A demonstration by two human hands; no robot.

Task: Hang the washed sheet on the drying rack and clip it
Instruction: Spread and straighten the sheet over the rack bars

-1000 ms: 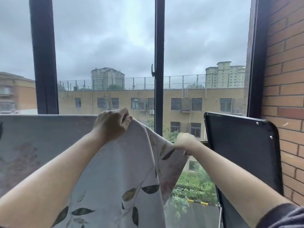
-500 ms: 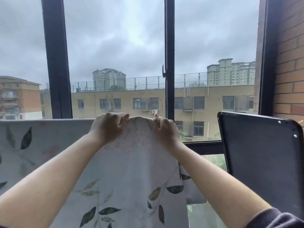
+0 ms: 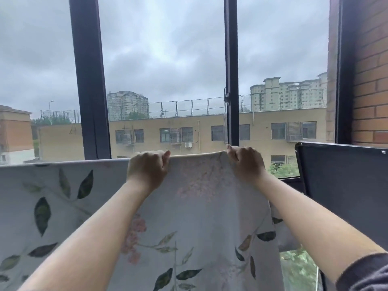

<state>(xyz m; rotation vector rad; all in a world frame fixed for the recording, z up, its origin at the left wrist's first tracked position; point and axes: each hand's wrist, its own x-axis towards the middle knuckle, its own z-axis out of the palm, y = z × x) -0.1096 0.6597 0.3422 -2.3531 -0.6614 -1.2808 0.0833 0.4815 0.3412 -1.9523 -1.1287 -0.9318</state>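
A pale grey sheet (image 3: 199, 206) printed with dark leaves and pink flowers hangs across the lower view, its top edge stretched level in front of the window. My left hand (image 3: 147, 169) grips that top edge with curled fingers. My right hand (image 3: 245, 162) grips the same edge near the sheet's right corner, a hand's width or two away. The stretch of edge between my hands is taut. The drying rack's bar is hidden under the fabric. No clip is visible.
A black-framed window (image 3: 231, 80) stands right behind the sheet, with buildings beyond. A black flat panel with screws (image 3: 344, 185) rises at the right, close to my right forearm. A brick wall (image 3: 371, 70) closes the right side.
My right hand came up from the sheet's lower right corner to the top edge and slid right, away from my left hand. The crumpled edge is now spread flat and level.
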